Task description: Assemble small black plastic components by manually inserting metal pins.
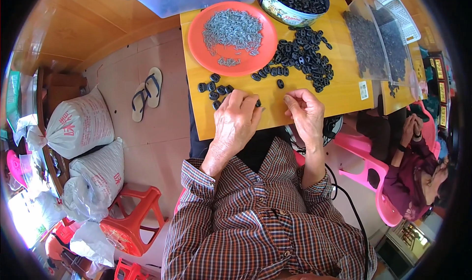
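Left hand [236,117]: I see fingertips pinching one black piece [258,103], mostly hidden; grey sliver [263,109] there too small to identify. Right hand [304,113]: thumb and fingertips together; can't tell if they grip anything. Both at the table [211,125]'s near edge. One tin [282,12], far edge, cut off. One orange plate [196,48], far-left corner. At least seven loose pieces [202,87] by left edge; central pile [305,51] uncountable.

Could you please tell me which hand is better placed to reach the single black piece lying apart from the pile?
Probably the right hand: its fingers are nearer the single black piece, while the left hand has a second black piece at its fingers.
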The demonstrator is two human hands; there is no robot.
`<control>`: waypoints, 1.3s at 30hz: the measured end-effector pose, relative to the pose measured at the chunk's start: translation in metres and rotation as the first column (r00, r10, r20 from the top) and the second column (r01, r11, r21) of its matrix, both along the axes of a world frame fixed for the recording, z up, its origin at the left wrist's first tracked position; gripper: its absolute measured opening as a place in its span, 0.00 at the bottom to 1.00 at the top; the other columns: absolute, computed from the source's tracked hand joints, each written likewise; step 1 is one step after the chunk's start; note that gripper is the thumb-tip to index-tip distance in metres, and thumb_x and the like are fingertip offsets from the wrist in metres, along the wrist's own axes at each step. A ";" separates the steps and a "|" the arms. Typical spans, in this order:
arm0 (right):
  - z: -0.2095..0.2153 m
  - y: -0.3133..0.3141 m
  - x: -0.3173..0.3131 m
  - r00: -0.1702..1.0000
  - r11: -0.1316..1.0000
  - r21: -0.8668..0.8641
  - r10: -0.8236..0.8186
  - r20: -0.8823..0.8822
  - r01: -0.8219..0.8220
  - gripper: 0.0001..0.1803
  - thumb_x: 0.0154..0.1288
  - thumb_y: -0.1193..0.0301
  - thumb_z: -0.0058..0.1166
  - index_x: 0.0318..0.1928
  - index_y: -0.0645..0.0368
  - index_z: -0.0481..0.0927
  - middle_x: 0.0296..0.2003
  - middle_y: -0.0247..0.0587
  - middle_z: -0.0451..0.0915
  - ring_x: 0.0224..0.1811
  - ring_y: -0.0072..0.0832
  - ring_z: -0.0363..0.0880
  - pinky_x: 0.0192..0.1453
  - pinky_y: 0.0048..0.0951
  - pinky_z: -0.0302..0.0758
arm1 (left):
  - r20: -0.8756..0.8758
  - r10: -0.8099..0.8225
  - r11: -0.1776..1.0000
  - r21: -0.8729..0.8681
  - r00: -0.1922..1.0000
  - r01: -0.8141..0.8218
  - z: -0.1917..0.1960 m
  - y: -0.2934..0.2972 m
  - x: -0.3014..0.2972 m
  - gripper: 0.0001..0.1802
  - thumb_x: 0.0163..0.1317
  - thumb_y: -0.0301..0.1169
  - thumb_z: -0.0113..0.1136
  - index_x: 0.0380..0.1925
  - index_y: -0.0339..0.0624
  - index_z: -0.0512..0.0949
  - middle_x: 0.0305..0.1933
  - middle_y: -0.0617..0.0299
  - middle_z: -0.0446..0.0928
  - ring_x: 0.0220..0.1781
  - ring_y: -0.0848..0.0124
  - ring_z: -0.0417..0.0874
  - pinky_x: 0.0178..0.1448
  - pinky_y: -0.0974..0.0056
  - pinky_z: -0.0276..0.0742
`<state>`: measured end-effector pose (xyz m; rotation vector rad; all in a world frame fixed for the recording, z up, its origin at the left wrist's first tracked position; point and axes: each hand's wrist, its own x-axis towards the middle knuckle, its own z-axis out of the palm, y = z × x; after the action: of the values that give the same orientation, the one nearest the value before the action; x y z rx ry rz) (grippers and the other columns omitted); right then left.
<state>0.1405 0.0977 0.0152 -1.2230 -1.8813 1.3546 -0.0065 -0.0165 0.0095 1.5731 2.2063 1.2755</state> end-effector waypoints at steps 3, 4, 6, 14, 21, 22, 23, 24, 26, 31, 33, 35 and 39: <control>-0.008 0.001 -0.002 1.000 0.988 0.151 0.013 0.007 -0.014 0.03 0.61 0.79 0.57 0.36 0.65 0.78 0.27 0.33 0.79 0.22 0.14 0.74 0.25 0.17 0.71 | -0.091 0.027 0.999 -0.036 0.996 -0.030 -0.002 0.000 -0.001 0.13 0.44 0.25 0.68 0.33 0.39 0.79 0.33 0.57 0.72 0.36 0.59 0.79 0.37 0.58 0.78; -0.008 0.001 -0.003 1.000 0.984 0.177 0.015 0.008 -0.016 0.03 0.60 0.81 0.57 0.35 0.66 0.78 0.26 0.32 0.78 0.21 0.14 0.73 0.25 0.18 0.72 | -0.105 0.034 0.999 -0.038 0.994 -0.038 -0.001 0.000 -0.001 0.14 0.44 0.24 0.68 0.33 0.39 0.79 0.33 0.57 0.72 0.36 0.59 0.79 0.37 0.58 0.77; -0.007 0.002 -0.005 1.000 0.973 0.230 0.013 0.022 -0.018 0.03 0.60 0.81 0.58 0.35 0.66 0.78 0.26 0.33 0.78 0.21 0.14 0.73 0.26 0.18 0.71 | -0.120 0.038 0.998 -0.039 0.992 -0.043 0.000 0.000 -0.002 0.14 0.44 0.24 0.67 0.33 0.38 0.78 0.33 0.57 0.72 0.36 0.59 0.79 0.37 0.58 0.77; -0.002 0.012 -0.039 0.995 0.703 0.703 0.063 0.081 -0.102 0.11 0.52 0.79 0.62 0.38 0.58 0.81 0.39 0.38 0.78 0.41 0.36 0.76 0.44 0.33 0.72 | -0.134 0.058 0.997 -0.038 0.989 -0.064 0.000 -0.002 -0.004 0.13 0.46 0.23 0.64 0.35 0.37 0.77 0.34 0.56 0.69 0.36 0.59 0.77 0.36 0.59 0.76; -0.007 0.009 -0.059 0.978 0.621 0.767 -0.004 0.209 -0.161 0.15 0.50 0.71 0.66 0.41 0.53 0.82 0.43 0.33 0.77 0.46 0.35 0.73 0.49 0.36 0.67 | -0.133 0.071 0.996 -0.053 0.989 -0.078 0.005 -0.003 -0.005 0.16 0.45 0.23 0.65 0.38 0.37 0.79 0.34 0.56 0.72 0.37 0.58 0.79 0.38 0.58 0.77; -0.011 0.008 -0.061 0.973 0.634 0.754 -0.012 0.231 -0.171 0.16 0.50 0.69 0.67 0.42 0.51 0.82 0.45 0.33 0.76 0.48 0.35 0.72 0.52 0.39 0.65 | -0.137 0.078 0.995 -0.052 0.988 -0.086 0.005 -0.003 -0.005 0.16 0.45 0.23 0.65 0.38 0.37 0.79 0.34 0.56 0.72 0.37 0.58 0.79 0.38 0.58 0.77; -0.012 0.006 -0.062 0.974 0.633 0.756 -0.013 0.227 -0.168 0.16 0.50 0.69 0.67 0.42 0.51 0.82 0.45 0.33 0.76 0.48 0.35 0.72 0.52 0.39 0.65 | -0.141 0.085 0.994 -0.052 0.986 -0.093 0.005 -0.004 -0.006 0.16 0.45 0.24 0.65 0.38 0.37 0.79 0.34 0.56 0.72 0.37 0.58 0.78 0.38 0.58 0.77; -0.010 0.004 -0.063 0.969 0.628 0.757 -0.019 0.246 -0.179 0.15 0.50 0.68 0.66 0.41 0.51 0.82 0.45 0.33 0.76 0.49 0.35 0.72 0.52 0.39 0.64 | -0.142 0.084 0.995 -0.049 0.986 -0.092 0.005 -0.004 -0.006 0.16 0.45 0.24 0.65 0.38 0.37 0.79 0.34 0.56 0.72 0.37 0.58 0.78 0.38 0.58 0.77; -0.011 0.002 -0.063 0.964 0.622 0.758 -0.021 0.265 -0.195 0.14 0.50 0.68 0.66 0.40 0.50 0.83 0.46 0.33 0.75 0.50 0.36 0.71 0.53 0.41 0.63 | -0.133 0.081 0.994 -0.067 0.988 -0.091 0.005 -0.004 -0.006 0.16 0.44 0.25 0.67 0.37 0.38 0.80 0.34 0.56 0.72 0.36 0.58 0.78 0.38 0.58 0.77; -0.013 0.005 -0.056 0.959 0.601 0.771 -0.025 0.282 -0.211 0.14 0.49 0.69 0.66 0.39 0.50 0.82 0.45 0.32 0.75 0.50 0.36 0.71 0.54 0.41 0.62 | -0.134 0.086 0.995 -0.047 0.987 -0.093 0.005 -0.004 -0.005 0.16 0.44 0.27 0.68 0.37 0.38 0.80 0.34 0.57 0.72 0.36 0.59 0.78 0.37 0.59 0.77; -0.012 0.004 -0.050 0.957 0.598 0.772 -0.030 0.289 -0.214 0.14 0.48 0.70 0.66 0.39 0.50 0.82 0.45 0.32 0.75 0.50 0.36 0.71 0.54 0.41 0.62 | -0.141 0.090 0.994 -0.043 0.986 -0.097 0.005 -0.004 -0.005 0.16 0.44 0.27 0.69 0.36 0.38 0.80 0.34 0.57 0.72 0.36 0.59 0.78 0.37 0.59 0.77; -0.009 0.003 -0.045 0.955 0.613 0.764 -0.052 0.293 -0.201 0.14 0.48 0.72 0.64 0.39 0.51 0.82 0.45 0.32 0.76 0.49 0.36 0.71 0.54 0.41 0.62 | -0.144 0.097 0.995 -0.007 0.985 -0.099 0.005 -0.004 -0.006 0.16 0.44 0.27 0.69 0.36 0.38 0.80 0.34 0.57 0.72 0.36 0.60 0.78 0.37 0.59 0.77; -0.004 0.000 -0.047 0.971 0.584 0.790 -0.012 0.239 -0.187 0.16 0.48 0.74 0.64 0.41 0.52 0.82 0.45 0.32 0.76 0.49 0.35 0.72 0.55 0.41 0.62 | -0.148 0.111 0.994 0.009 0.983 -0.111 0.006 -0.005 -0.005 0.15 0.45 0.27 0.69 0.36 0.38 0.80 0.34 0.57 0.72 0.35 0.60 0.78 0.37 0.59 0.77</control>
<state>0.0938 0.0978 0.0112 -0.7901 -2.3254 0.2349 -0.0113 -0.0219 0.0153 1.6146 2.4155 1.2237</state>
